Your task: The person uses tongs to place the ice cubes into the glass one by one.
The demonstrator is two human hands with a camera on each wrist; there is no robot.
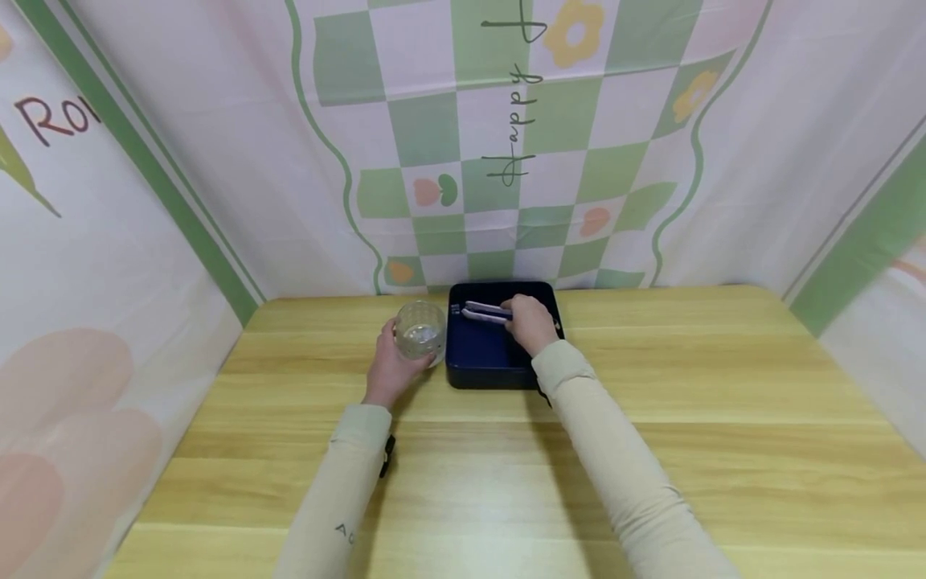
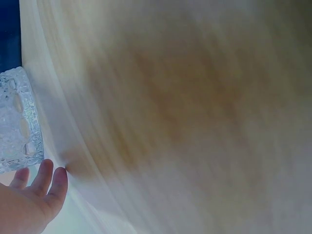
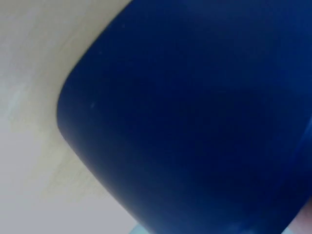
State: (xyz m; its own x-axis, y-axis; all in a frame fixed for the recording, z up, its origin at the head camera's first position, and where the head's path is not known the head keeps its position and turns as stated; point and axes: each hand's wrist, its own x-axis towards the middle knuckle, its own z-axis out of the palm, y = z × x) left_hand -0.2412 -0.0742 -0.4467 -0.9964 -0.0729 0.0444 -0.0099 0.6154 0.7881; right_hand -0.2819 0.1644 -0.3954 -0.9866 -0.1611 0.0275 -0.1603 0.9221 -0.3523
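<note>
At the left side of a dark blue shallow box (image 1: 485,376), my left hand (image 1: 394,368) holds a clear glass cup (image 1: 419,322), thumb and fingers around it. In the left wrist view the cup (image 2: 19,122) shows a patterned, faceted wall, with the fingertips of my left hand (image 2: 36,197) right at it. My right hand (image 1: 531,322) is over the right part of the box and grips silvery tongs (image 1: 486,312). Their two arms point left across the box, tips slightly apart. In the right wrist view the box (image 3: 185,117) hides nearly all of that hand.
The box stands near the back edge of a wooden table (image 1: 477,498). Right behind it hangs a curtain (image 1: 492,104) with green checks and flowers, and more printed cloth (image 1: 108,322) closes off the left side. Small white marks show at the box's left inner side.
</note>
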